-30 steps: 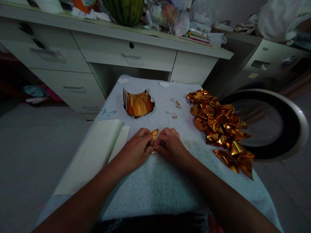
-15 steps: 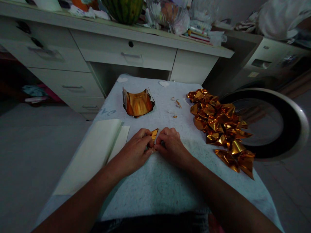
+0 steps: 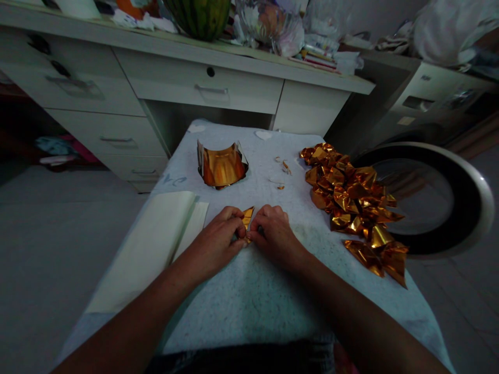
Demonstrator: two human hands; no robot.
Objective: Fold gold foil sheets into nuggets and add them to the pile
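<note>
Left hand [image 3: 222,236] and right hand [image 3: 277,236] pinched closed on one small foil piece [image 3: 247,215], low over the table [image 3: 257,306], between them. Crumpled foil heap [image 3: 343,192] lies to the right, apparently worked; many pieces done. Curved foil sheets [image 3: 221,167] stand beyond the hands, seemingly unworked. Piece in hand looks unfinished; exact count cannot be read.

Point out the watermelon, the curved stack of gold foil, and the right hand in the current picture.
Watermelon [image 3: 198,18]: head view, on its striped green rind.
Curved stack of gold foil [image 3: 221,167]: head view, on its front face.
Right hand [image 3: 275,231]: head view, on the back of the hand.
</note>
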